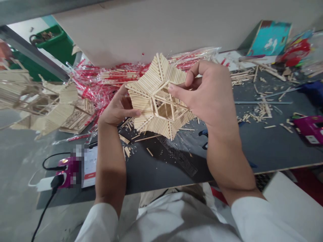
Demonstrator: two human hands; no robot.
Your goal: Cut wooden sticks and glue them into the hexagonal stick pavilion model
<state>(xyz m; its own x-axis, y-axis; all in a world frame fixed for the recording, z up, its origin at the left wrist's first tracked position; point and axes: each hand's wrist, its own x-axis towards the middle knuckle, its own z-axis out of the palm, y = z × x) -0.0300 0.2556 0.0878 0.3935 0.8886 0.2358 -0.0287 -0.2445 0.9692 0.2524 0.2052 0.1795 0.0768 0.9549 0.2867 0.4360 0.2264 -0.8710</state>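
A star-shaped model made of thin wooden sticks (pixel 145 87) is held up above the dark table, its face tilted toward me. Rows of sticks fill its points, and an open hexagonal frame with crossing sticks forms its middle. My left hand (pixel 114 107) is closed on the model's left edge, thumb in front and fingers partly hidden behind. At the upper right, my right hand (pixel 207 90) is closed on the model, thumb tip by the hexagon's rim and index finger bent at the edge. Whether a loose stick is also pinched there I cannot tell.
Plastic-wrapped stick bundles (pixel 113 75) lie along the back. Another stick structure (pixel 50 104) stands at the left. Cut stick pieces (pixel 262 111) litter the dark table (pixel 252 141). A phone (pixel 90 164) and magenta power strip (pixel 68 171) sit front left, a magenta device (pixel 309 129) right.
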